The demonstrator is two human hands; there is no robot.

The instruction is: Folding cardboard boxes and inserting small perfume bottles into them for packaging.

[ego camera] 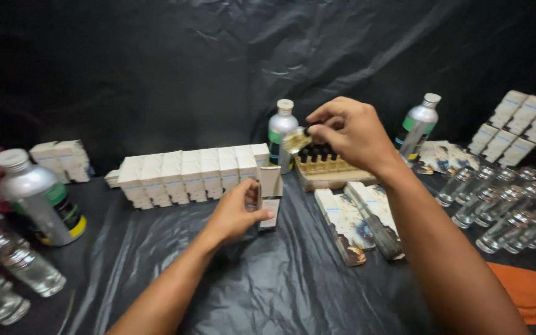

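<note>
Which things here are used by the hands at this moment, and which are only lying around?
In use:
- small vial, in the right hand
- open carton, held upright by the left hand
- tray of vials

Lying about:
- row of white boxes
- silver bottles
- clear glass bottles
- orange cloth

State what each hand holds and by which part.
Left hand: open small box, gripped by its side. Right hand: small vial, pinched at its dark cap.
</note>
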